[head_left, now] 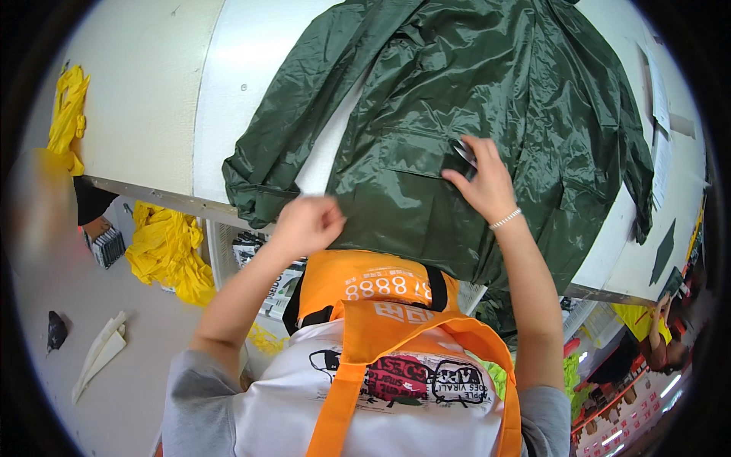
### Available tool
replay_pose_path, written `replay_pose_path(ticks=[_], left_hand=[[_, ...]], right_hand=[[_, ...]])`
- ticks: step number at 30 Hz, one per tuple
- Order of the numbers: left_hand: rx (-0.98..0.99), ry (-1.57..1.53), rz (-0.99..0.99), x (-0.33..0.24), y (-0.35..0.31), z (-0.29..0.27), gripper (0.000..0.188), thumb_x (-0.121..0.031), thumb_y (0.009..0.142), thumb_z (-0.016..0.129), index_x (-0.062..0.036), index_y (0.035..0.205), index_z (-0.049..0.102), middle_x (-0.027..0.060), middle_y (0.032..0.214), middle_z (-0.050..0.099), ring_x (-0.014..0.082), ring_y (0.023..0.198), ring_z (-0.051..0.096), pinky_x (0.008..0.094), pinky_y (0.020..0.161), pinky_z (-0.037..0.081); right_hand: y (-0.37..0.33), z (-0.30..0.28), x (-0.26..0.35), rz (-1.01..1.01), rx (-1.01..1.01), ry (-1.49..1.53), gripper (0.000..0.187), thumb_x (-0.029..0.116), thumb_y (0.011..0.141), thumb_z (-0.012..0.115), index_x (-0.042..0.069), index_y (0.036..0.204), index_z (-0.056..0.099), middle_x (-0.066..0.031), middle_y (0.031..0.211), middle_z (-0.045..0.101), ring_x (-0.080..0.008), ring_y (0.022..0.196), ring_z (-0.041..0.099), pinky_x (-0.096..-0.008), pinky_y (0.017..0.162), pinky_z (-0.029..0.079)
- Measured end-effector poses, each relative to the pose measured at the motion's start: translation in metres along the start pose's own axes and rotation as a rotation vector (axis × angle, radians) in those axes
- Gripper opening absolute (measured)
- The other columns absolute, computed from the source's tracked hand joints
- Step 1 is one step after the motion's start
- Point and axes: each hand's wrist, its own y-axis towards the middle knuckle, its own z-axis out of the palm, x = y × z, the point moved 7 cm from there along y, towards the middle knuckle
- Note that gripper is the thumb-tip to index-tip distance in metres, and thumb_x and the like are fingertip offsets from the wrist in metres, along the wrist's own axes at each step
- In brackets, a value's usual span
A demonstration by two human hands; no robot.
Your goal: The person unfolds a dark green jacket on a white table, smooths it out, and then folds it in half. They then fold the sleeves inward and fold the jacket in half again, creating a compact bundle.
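Note:
A shiny dark green rain jacket (426, 213) lies spread out on the white table, its sleeve on the left folded down along the side. My right hand (487, 183) is over the pocket flap (415, 152), holding what look like small metal thread snips (465, 153) between thumb and fingers. My left hand (311, 223) is closed, fingers curled, at the jacket's lower left edge near the table's front. Whatever is inside those fingers is hidden.
Yellow garments hang over the table's left end (70, 114) and lie heaped below it (171, 251). Pale scraps (100, 354) are on the floor. Paper sheets (659, 91) and a green fabric piece (664, 251) rest at the right. Another person (661, 335) is at the far right.

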Motion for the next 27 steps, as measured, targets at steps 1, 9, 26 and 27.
replay_pose_path(ticks=[1,9,26,27], left_hand=[[0.048,0.212,-0.098,0.021,-0.025,0.004,0.020,-0.023,0.077,0.063,-0.0072,0.064,0.061,0.0117,0.060,0.059,0.0308,0.059,0.061,0.0404,0.055,0.049],[-0.231,0.213,0.026,0.002,-0.018,-0.002,0.022,-0.027,0.080,0.067,-0.0053,0.076,0.064,0.0092,0.073,0.063,0.0278,0.072,0.062,0.0381,0.063,0.050],[-0.194,0.004,-0.139,-0.015,0.171,-0.020,0.040,-0.043,0.065,0.078,-0.0054,0.067,0.064,0.0088,0.063,0.063,0.0234,0.065,0.063,0.0352,0.059,0.048],[-0.153,-0.075,-0.145,-0.007,0.171,-0.018,0.039,-0.042,0.066,0.078,-0.0052,0.068,0.065,0.0082,0.063,0.063,0.0219,0.064,0.063,0.0343,0.058,0.048]], right_hand=[[-0.008,-0.001,-0.005,-0.043,0.031,-0.051,0.062,0.018,0.066,0.080,0.006,0.119,0.050,-0.0102,0.116,0.052,-0.0295,0.094,0.059,-0.0371,0.075,0.051],[0.001,-0.011,-0.029,-0.204,-0.025,-0.149,0.022,0.003,0.071,0.066,0.005,0.092,0.060,-0.0109,0.086,0.062,-0.0282,0.074,0.062,-0.0349,0.064,0.050],[0.009,0.060,0.050,0.016,-0.015,0.341,0.028,0.011,0.083,0.060,0.000,0.107,0.049,-0.0189,0.099,0.054,-0.0340,0.082,0.059,-0.0388,0.073,0.049],[0.015,0.049,0.053,-0.007,-0.114,0.336,0.028,0.011,0.083,0.060,0.000,0.106,0.050,-0.0188,0.099,0.054,-0.0337,0.083,0.059,-0.0385,0.073,0.049]])
